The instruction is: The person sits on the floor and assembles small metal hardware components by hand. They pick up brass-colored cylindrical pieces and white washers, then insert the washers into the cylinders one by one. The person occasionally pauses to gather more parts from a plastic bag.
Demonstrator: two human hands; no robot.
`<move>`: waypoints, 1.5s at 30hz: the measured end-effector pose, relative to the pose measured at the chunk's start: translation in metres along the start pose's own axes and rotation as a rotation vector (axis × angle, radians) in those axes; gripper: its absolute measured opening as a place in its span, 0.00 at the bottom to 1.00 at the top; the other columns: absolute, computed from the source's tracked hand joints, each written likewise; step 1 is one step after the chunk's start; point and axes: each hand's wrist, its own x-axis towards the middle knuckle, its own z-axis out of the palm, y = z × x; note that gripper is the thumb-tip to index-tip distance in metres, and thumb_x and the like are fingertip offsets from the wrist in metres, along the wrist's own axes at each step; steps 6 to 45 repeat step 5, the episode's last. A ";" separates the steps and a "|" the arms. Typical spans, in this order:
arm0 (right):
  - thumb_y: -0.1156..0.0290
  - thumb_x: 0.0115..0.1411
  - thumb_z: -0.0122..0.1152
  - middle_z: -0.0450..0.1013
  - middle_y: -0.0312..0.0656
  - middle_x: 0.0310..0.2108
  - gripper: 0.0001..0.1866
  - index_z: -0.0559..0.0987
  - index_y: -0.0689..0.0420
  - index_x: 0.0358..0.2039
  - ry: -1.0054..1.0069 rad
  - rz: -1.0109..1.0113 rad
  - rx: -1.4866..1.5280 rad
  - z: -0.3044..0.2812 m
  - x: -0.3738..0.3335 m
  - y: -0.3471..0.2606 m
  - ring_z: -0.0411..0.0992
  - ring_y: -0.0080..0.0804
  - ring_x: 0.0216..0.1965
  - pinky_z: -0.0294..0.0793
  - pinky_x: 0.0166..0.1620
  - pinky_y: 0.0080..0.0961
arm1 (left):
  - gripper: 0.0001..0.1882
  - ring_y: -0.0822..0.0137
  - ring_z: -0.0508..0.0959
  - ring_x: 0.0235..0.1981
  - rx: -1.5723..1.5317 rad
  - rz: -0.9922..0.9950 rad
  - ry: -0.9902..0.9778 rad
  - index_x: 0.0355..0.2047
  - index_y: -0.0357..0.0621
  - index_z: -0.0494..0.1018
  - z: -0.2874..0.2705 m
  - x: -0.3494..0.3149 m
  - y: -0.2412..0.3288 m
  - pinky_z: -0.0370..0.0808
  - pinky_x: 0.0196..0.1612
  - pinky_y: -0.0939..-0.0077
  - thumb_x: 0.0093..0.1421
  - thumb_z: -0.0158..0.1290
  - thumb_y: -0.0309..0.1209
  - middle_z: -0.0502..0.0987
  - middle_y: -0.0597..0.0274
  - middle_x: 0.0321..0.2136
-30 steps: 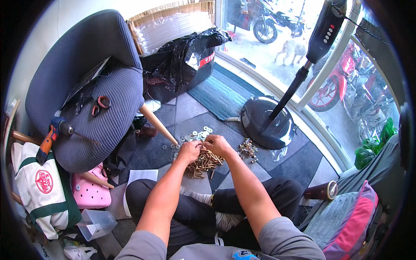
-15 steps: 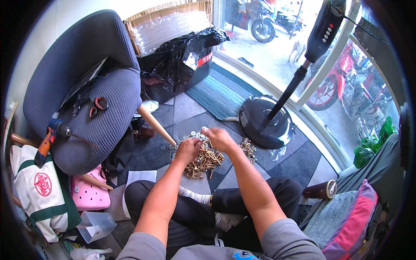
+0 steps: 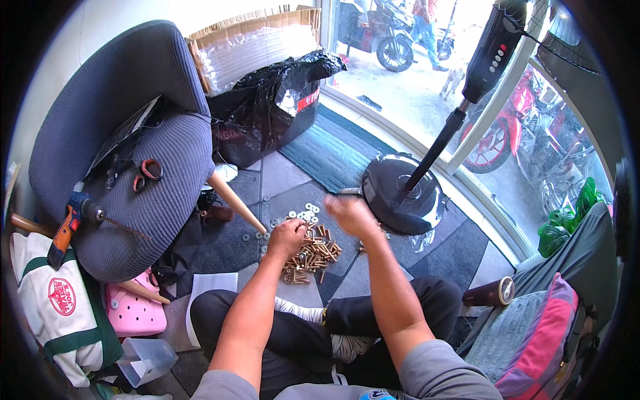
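Note:
A heap of brass-coloured bolts [image 3: 318, 255] lies on the floor in front of my crossed legs. My left hand [image 3: 287, 238] is closed at the heap's left edge, fingers pinched together; anything between them is too small to make out. Just beyond it are scattered pale round washers [image 3: 308, 213]. My right hand [image 3: 353, 215] hovers to the right of the washers, smeared by motion, so its fingers cannot be read. It partly covers a smaller group of metal pieces on its right side.
A fan's round black base [image 3: 403, 193] stands beyond my right hand. A chair leg [image 3: 237, 202] slants down left of the washers; a drill [image 3: 75, 223] and scissors [image 3: 148, 175] rest on the seat [image 3: 160, 207]. White paper [image 3: 207, 293] lies by my left knee, a dark cup [image 3: 490, 292] by the right.
My right hand has moved right, away from my left hand, uncovering more washers and bolts. The left hand stays by the heap. A person walking outside has come into view.

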 end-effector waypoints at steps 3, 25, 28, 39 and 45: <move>0.66 0.75 0.55 0.83 0.44 0.47 0.14 0.81 0.64 0.45 0.540 -0.744 0.570 -0.104 -0.058 -0.022 0.81 0.35 0.46 0.80 0.50 0.30 | 0.16 0.43 0.83 0.47 0.031 -0.011 -0.009 0.46 0.44 0.83 0.005 0.002 -0.008 0.79 0.54 0.52 0.66 0.54 0.39 0.84 0.44 0.43; 0.64 0.75 0.54 0.81 0.51 0.48 0.15 0.82 0.61 0.51 0.566 -0.924 0.654 -0.154 -0.091 -0.043 0.81 0.40 0.49 0.79 0.57 0.34 | 0.16 0.43 0.84 0.47 0.058 0.012 -0.015 0.46 0.44 0.83 0.012 0.004 -0.010 0.79 0.54 0.52 0.66 0.54 0.38 0.85 0.44 0.44; 0.64 0.75 0.54 0.81 0.51 0.48 0.15 0.82 0.61 0.51 0.566 -0.924 0.654 -0.154 -0.091 -0.043 0.81 0.40 0.49 0.79 0.57 0.34 | 0.16 0.43 0.84 0.47 0.058 0.012 -0.015 0.46 0.44 0.83 0.012 0.004 -0.010 0.79 0.54 0.52 0.66 0.54 0.38 0.85 0.44 0.44; 0.64 0.75 0.54 0.81 0.51 0.48 0.15 0.82 0.61 0.51 0.566 -0.924 0.654 -0.154 -0.091 -0.043 0.81 0.40 0.49 0.79 0.57 0.34 | 0.16 0.43 0.84 0.47 0.058 0.012 -0.015 0.46 0.44 0.83 0.012 0.004 -0.010 0.79 0.54 0.52 0.66 0.54 0.38 0.85 0.44 0.44; 0.64 0.75 0.54 0.81 0.51 0.48 0.15 0.82 0.61 0.51 0.566 -0.924 0.654 -0.154 -0.091 -0.043 0.81 0.40 0.49 0.79 0.57 0.34 | 0.16 0.43 0.84 0.47 0.058 0.012 -0.015 0.46 0.44 0.83 0.012 0.004 -0.010 0.79 0.54 0.52 0.66 0.54 0.38 0.85 0.44 0.44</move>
